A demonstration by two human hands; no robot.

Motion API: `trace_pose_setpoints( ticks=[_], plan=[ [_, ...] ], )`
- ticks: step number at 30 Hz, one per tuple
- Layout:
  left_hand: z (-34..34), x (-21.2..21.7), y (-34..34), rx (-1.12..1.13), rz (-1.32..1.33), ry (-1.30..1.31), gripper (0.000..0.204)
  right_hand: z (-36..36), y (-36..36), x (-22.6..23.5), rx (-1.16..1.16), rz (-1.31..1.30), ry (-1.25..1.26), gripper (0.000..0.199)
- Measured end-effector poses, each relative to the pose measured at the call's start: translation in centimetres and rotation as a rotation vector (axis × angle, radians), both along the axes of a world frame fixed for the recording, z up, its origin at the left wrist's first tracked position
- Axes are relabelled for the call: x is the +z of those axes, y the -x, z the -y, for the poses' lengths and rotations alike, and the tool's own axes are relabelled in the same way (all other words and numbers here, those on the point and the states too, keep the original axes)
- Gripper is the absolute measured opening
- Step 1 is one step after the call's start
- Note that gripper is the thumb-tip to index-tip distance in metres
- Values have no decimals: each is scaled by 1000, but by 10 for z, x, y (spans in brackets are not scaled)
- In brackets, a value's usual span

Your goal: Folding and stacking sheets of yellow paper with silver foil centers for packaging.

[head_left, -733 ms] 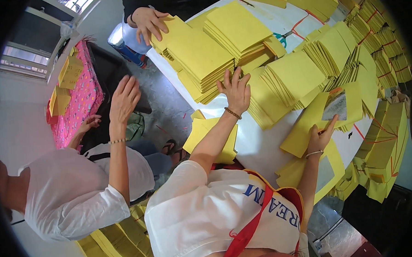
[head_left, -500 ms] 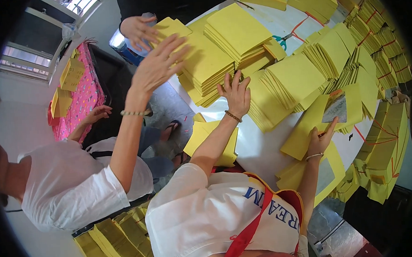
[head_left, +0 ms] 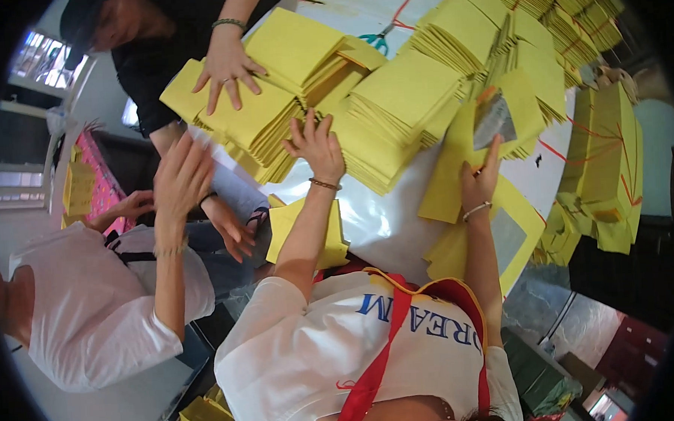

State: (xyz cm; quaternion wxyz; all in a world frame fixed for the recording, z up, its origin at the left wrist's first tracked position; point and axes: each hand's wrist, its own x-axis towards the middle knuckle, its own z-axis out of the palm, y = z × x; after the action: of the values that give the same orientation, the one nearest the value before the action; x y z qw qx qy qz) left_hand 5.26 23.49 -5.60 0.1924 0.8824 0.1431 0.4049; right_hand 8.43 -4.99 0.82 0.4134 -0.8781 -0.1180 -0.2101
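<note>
My left hand [head_left: 318, 146], a beaded bracelet at its wrist, has its fingers spread at the near edge of the stacks. Its fingertips reach the gap between a left stack of folded yellow papers [head_left: 254, 112] and a middle stack [head_left: 403, 95]. On the right, my right hand [head_left: 480, 180] grips a yellow paper sheet [head_left: 445, 179] at its edge. One finger lies close to the grey patch [head_left: 492, 121] with an orange mark on a yellow sheet. Another yellow sheet with a grey rectangle [head_left: 510, 237] lies beside my right forearm.
A person in black rests a hand [head_left: 229, 68] on the left stack. Another person's raised hand [head_left: 181, 176], blurred, is at left. Teal-handled scissors [head_left: 375, 42] lie on the white round table [head_left: 360, 224]. Bundles tied with red string [head_left: 605, 146] stand at right.
The view has shifted. The white-shirted person's hand has drawn back from the left stack, and the person in black has leaned in with a hand on it. My hands keep their places.
</note>
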Motion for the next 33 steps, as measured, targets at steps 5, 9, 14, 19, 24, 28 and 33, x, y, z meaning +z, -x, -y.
trace_pose_setpoints(
  ticks=[5, 9, 14, 19, 24, 28, 33],
  plan=[
    [1, 2, -1, -5, 17, -17, 33, -6, 5, 18, -32, -283, -212, 80],
    [4, 4, -1, -7, 21, 1, 33, -3, 6, 16, 0, -95, -94, 79],
    [3, 2, 2, 3, 21, 8, 32, -6, 8, 18, 4, -207, -198, 80],
    [2, 0, 1, -1, 24, -2, 32, -5, 6, 15, -8, -136, -135, 79],
    [2, -1, -1, -1, 30, -12, 32, -4, 4, 13, -5, -129, -116, 79],
    [2, 0, 0, 4, 30, -12, 31, -6, 3, 15, -20, -143, -125, 80],
    [2, 0, 1, -1, 38, 12, 30, -1, 2, 9, 12, -72, -76, 80]
  ],
)
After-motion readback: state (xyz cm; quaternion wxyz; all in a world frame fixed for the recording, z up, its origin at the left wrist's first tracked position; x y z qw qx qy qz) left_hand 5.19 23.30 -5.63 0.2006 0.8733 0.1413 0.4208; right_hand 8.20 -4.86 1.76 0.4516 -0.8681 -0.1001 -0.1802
